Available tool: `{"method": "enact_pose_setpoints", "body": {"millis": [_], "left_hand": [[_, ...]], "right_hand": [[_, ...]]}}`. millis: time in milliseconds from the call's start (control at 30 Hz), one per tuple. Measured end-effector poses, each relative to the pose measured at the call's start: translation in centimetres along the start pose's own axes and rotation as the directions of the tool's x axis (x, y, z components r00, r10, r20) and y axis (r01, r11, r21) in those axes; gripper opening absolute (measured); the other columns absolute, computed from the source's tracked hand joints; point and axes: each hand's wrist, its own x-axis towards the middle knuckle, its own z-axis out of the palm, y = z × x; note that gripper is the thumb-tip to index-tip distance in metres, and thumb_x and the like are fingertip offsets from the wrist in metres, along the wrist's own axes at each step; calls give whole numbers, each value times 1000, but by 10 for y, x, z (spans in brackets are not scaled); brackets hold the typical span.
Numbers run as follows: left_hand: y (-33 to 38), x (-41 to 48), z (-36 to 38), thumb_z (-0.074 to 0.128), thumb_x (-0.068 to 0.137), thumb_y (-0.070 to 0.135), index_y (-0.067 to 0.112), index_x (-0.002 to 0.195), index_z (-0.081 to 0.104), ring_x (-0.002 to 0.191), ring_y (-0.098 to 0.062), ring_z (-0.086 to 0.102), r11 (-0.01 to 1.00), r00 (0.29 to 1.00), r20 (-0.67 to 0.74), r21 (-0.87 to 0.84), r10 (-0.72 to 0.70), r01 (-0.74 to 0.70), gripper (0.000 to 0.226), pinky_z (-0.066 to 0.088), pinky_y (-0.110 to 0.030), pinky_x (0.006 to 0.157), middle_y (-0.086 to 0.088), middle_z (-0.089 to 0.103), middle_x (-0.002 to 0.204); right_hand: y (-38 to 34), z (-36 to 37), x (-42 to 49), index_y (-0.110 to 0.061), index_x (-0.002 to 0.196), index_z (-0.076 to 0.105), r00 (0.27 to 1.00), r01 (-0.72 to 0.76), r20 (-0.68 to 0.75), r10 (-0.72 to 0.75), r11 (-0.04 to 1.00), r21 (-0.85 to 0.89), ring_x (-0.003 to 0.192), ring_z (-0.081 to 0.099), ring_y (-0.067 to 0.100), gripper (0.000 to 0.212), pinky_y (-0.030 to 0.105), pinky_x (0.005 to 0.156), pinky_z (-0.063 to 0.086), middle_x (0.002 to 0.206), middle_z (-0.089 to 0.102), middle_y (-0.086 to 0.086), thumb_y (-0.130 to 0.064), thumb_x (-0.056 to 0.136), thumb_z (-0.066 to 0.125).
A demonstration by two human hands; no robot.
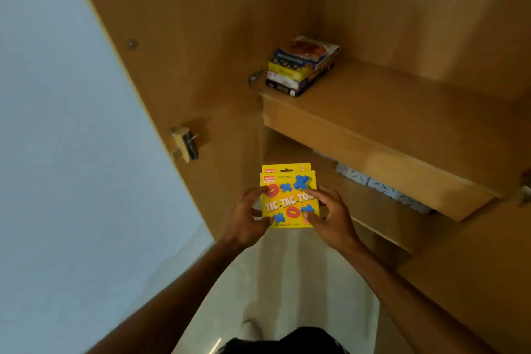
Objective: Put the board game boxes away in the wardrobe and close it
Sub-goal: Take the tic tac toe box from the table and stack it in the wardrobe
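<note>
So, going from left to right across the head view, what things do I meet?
The door lock → left hand → Tic Tac Toe boxes → right hand → patterned fabric. The stack of game boxes lies above the Tic Tac Toe boxes, so I omit it.

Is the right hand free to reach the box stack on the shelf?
Probably not yet: the way to the stack is open, but the right hand grips the Tic Tac Toe box.
</note>
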Motion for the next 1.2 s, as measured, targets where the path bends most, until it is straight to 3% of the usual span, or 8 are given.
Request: {"method": "enact_pose_setpoints", "body": {"millis": [100, 233, 400, 567, 800, 967, 1100, 1200], "left_hand": [[23, 71, -1, 71, 71, -18, 6, 132, 53, 95, -14, 58, 998, 996, 54, 1, 68, -68, 67, 49, -8, 62, 6, 45, 120], [51, 166, 5, 68, 73, -21, 2, 132, 53, 94, -20, 59, 991, 986, 96, -22, 137, -135, 64, 50, -8, 59, 2, 47, 119], [87, 284, 18, 72, 75, -8, 17, 132, 56, 84, -12, 64, 985, 983, 70, 14, 169, -170, 64, 51, -12, 54, 3, 47, 129], [121, 387, 31, 74, 79, -2, 23, 123, 60, 99, -21, 63, 970, 970, -8, 20, 242, -242, 52, 52, -10, 59, -1, 53, 130], [142, 503, 41, 85, 68, 1, -1, 123, 60, 104, -4, 62, 952, 954, 43, 75, 295, -298, 60, 49, -7, 76, -5, 53, 128], [141, 558, 32, 87, 70, 15, 8, 116, 69, 117, -27, 59, 961, 976, -29, 184, 214, -205, 50, 52, -34, 93, -9, 57, 131], [132, 588, 23, 86, 69, 21, 16, 105, 74, 103, -23, 64, 944, 960, -137, 259, 246, -205, 38, 56, -31, 81, 0, 59, 117], [122, 596, 18, 79, 75, 25, 26, 100, 74, 112, -20, 55, 863, 912, -233, 463, 339, -203, 26, 49, -33, 91, 5, 59, 113]], "right_hand": [[3, -13, 55, -21, 122, 64, 996, -5, -86, 2, 999, -32, 125, 48, 14, 49, 34, 98, 51, 132, 44, -2, -13, 75, 76], [8, -38, 134, -25, 121, 63, 984, 31, -173, -41, 998, -61, 130, 45, 17, 47, 41, 100, 49, 134, 41, -3, -25, 75, 72], [19, -74, 247, -19, 121, 64, 969, 92, -223, -109, 992, -84, 126, 45, 9, 45, 24, 99, 48, 133, 40, -2, -12, 78, 76], [30, -108, 363, -13, 119, 66, 964, 116, -228, -136, 988, -102, 122, 44, 6, 45, -3, 90, 33, 131, 40, -5, -4, 76, 78], [44, -136, 490, -16, 121, 66, 972, 118, -182, -146, 981, -157, 117, 49, 5, 44, 24, 93, 49, 132, 40, -11, -19, 79, 78], [50, -134, 531, -16, 101, 75, 984, 155, -77, -162, 984, -91, 116, 59, 13, 19, 36, 94, 52, 117, 62, -6, -22, 83, 73], [53, -124, 555, -15, 105, 75, 980, 199, 44, -195, 975, -101, 121, 54, 11, 19, 24, 92, 50, 127, 60, 0, -16, 86, 69], [54, -112, 571, -14, 113, 72, 965, 256, 104, -242, 954, -159, 123, 45, 6, 26, 4, 82, 41, 133, 54, 1, -10, 88, 65]]}}
